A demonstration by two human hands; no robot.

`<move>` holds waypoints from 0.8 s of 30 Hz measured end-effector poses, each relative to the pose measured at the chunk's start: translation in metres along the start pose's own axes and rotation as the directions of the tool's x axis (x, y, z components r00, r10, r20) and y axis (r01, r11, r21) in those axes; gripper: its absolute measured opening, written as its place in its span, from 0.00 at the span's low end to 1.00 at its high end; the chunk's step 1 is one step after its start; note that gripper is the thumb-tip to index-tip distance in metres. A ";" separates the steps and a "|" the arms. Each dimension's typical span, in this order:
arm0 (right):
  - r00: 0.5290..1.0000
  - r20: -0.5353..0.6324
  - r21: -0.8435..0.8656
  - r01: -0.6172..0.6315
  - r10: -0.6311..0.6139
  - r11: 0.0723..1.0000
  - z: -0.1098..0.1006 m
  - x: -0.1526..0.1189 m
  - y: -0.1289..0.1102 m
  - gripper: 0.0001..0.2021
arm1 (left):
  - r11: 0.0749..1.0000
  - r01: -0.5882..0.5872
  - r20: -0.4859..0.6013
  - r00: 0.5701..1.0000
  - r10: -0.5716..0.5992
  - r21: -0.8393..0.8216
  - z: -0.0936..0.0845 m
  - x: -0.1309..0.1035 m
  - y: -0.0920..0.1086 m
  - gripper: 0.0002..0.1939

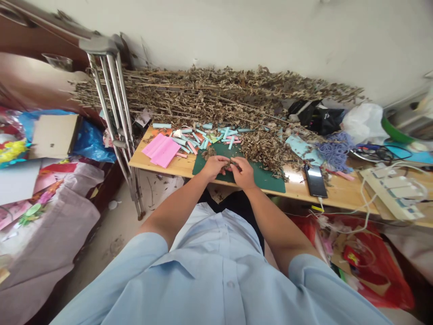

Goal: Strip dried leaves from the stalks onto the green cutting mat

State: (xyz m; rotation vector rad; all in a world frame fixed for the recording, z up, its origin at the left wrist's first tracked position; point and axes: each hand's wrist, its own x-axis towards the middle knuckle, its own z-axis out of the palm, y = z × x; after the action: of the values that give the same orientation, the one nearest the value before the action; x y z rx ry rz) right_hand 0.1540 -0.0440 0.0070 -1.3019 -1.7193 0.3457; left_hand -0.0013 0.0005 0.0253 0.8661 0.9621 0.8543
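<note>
While both hands meet over the near edge of the green cutting mat (274, 184), the fingertips of left hand (216, 167) and right hand (242, 172) are closed together on a small dried leaf bit (230, 164). Too small from where I stand to say if it's loose or packed. It's held just above the mat, between the thumbs and fingers, near the table's front edge.

Leaf heap (265, 149) sits on the mat's right half and spills past its back edge, just beyond the right hand. Smaller leaf clump (209, 152) is at the back left of the mat, near the left hand.

Left of the mat on the wooden table (144, 159): pink paper sheets (160, 151), overlapping. Blue and pink paper tubes (161, 126) lie scattered behind and beside them, some crossing each other. Dried stalks (203, 92) run lengthwise along the back, against the wall.

Right side: light blue paper (304, 150) next to the heap, purple-blue yarn (334, 151) beyond it, black phone (315, 181) near the front edge with a white cable plugged in, power strip (394, 194) further right. Metal crutches (113, 99) lean upright at the table's left end.
</note>
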 end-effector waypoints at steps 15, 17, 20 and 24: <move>1.000 -0.016 -0.036 0.012 -0.012 0.999 0.011 0.000 0.012 0.10 | 0.998 0.037 0.110 0.993 -0.032 -0.041 -0.004 -0.005 -0.001 0.05; 0.999 -0.044 -0.026 -0.011 0.010 1.000 0.011 0.000 0.012 0.09 | 0.996 0.054 0.172 0.984 -0.041 -0.073 -0.007 -0.006 -0.001 0.07; 0.996 -0.081 -0.022 -0.050 0.048 0.999 0.010 0.000 0.011 0.09 | 0.991 0.065 0.227 0.973 -0.038 -0.114 -0.010 -0.006 0.000 0.12; 0.990 -0.100 -0.015 -0.097 0.095 0.995 0.009 0.000 0.009 0.09 | 0.999 0.030 0.218 0.976 -0.020 -0.044 -0.011 -0.003 -0.003 0.15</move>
State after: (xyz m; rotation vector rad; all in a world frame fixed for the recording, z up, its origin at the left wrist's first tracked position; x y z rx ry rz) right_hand 0.1527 -0.0379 -0.0039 -1.3968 -1.5844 0.3146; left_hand -0.0115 -0.0005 0.0203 0.8852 0.7574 0.7408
